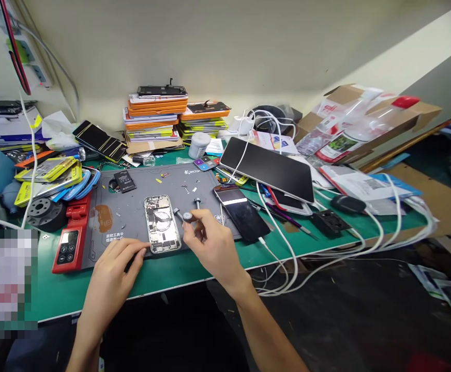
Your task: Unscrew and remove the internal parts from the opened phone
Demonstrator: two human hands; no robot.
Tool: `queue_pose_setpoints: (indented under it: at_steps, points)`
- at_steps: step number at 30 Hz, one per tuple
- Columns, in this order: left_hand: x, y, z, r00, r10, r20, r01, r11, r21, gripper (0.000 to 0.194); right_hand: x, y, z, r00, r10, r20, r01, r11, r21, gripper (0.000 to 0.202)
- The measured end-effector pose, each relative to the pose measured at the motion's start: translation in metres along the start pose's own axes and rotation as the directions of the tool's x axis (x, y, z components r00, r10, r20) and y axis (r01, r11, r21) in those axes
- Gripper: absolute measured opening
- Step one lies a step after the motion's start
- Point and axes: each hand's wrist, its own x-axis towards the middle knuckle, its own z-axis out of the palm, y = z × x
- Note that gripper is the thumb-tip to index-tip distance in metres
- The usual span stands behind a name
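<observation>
Opened white-framed rectangular phone (156,236), on flat grey mat (132,217). Left hand (113,268): at phone's lower-left edge, grip unclear. Right hand (218,248): right of phone, holding grey round-capped screwdriver (187,217). Apparently screw work; calls for steady tip placement.

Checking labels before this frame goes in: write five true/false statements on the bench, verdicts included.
1. The right hand holds a round-ended tool. True.
2. The left hand rests on the black battery. False: it is at the near left corner of the opened phone.
3. The opened phone lies on the grey mat. True.
4. The black battery lies to the right of the opened phone. False: it lies farther back, to the left.
5. A white cable runs to the near end of the black-screened phone. True.
</observation>
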Motion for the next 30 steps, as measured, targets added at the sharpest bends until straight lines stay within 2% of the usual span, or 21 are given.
queue_pose_setpoints:
  at_steps: [8, 14, 16, 18, 22, 25, 28, 30]
  points:
    - [-0.001, 0.000, 0.000, 1.000, 0.006, 0.001, -0.006, 1.000, -0.014, 0.017, -0.004, 0.011, 0.011, 0.979, -0.120, -0.167, 0.131, 0.990, 0.056, 0.010]
    - [-0.002, 0.007, 0.000, 0.999, -0.025, 0.032, 0.025, 0.999, -0.030, 0.016, -0.015, 0.017, 0.016, 0.945, -0.112, -0.308, 0.154, 0.981, 0.117, 0.012]
    - [-0.002, 0.012, -0.002, 0.998, -0.062, 0.025, 0.063, 0.997, -0.038, 0.019, -0.020, 0.015, 0.013, 0.948, -0.103, -0.303, 0.151, 0.979, 0.140, 0.004]
    - [-0.003, 0.016, -0.003, 0.995, -0.101, -0.003, 0.101, 0.994, -0.044, 0.022, -0.022, 0.013, 0.009, 0.955, -0.104, -0.279, 0.153, 0.975, 0.159, 0.006]
    - [-0.004, 0.022, -0.003, 0.976, -0.172, -0.132, 0.176, 0.984, 0.013, 0.032, -0.022, 0.010, 0.008, 0.954, -0.044, -0.297, 0.109, 0.972, 0.207, 0.009]
    - [-0.003, 0.020, -0.006, 0.956, -0.196, -0.216, 0.217, 0.973, 0.076, 0.031, -0.023, 0.013, 0.013, 0.946, 0.011, -0.324, 0.082, 0.959, 0.272, 0.011]
    - [0.006, 0.013, -0.020, 0.966, -0.184, -0.179, 0.218, 0.956, 0.196, 0.012, -0.026, 0.019, 0.018, 0.956, 0.006, -0.294, 0.093, 0.943, 0.320, 0.016]
    - [0.019, 0.006, -0.034, 0.983, -0.153, -0.102, 0.177, 0.939, 0.294, 0.016, -0.028, 0.023, 0.020, 0.960, -0.029, -0.280, 0.123, 0.937, 0.326, 0.027]
